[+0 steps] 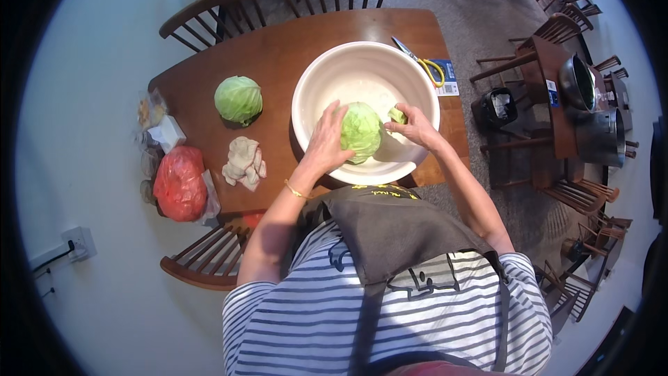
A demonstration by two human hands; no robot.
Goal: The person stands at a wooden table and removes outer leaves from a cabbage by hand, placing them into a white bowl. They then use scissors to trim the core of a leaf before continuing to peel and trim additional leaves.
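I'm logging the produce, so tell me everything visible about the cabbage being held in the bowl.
The cabbage is a pale green, round, leafy head, held over the near side of the big white bowl. The left hand grips its left side; the right hand touches its right side, pinching a small green leaf piece. Its underside is hidden.

We see a pale green cabbage (360,131) in the cream-white bowl (327,76), our landmark, with a lighter green leaf piece (397,115) just to its right. The bowl sits on a warm reddish-brown wooden table (292,49). Left of the bowl lies 1 deeper green cabbage (239,99); below that, a crumpled beige-grey cloth (244,161). Further left of the bowl, a red bag (179,183). Behind the bowl to the right, scissors with yellow handles (424,64) rest on a blue card (447,78). Below the bowl, we spot a white shirt with dark navy stripes (313,320) and a dark grey-brown apron (396,237).
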